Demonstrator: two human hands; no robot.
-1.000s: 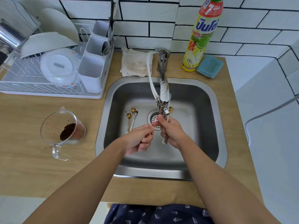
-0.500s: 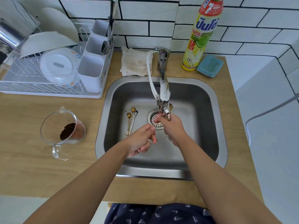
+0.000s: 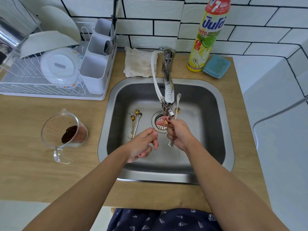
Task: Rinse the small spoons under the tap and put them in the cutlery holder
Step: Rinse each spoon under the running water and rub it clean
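Both hands over the brushed stainless-steel sink basin, under the chrome tap spout with its white plastic hose.

Left hand: thumb and forefinger pinch the thin gold handle of a small gold spoon, bowl end up by the tap outlet; other fingers loosely curled.

Right hand: fingers curled round a bunch of slim metal spoons. One pale bowl and one gold bowl stick up beside the spout, and a flower-shaped handle end pokes out below the palm. Fingertips touch the gold spoon's bowl. Water flow: cannot tell.

Three more small spoons with dirty bowls lie flat on the sink floor, left of the round perforated drain strainer, dark specks around them.

White plastic three-compartment cutlery holder hangs on the right end of the white wire dish rack, back left on the wood-grain counter. Its middle compartment holds larger steel cutlery.

Clear glass measuring jug with brown grounds sits left of the sink.
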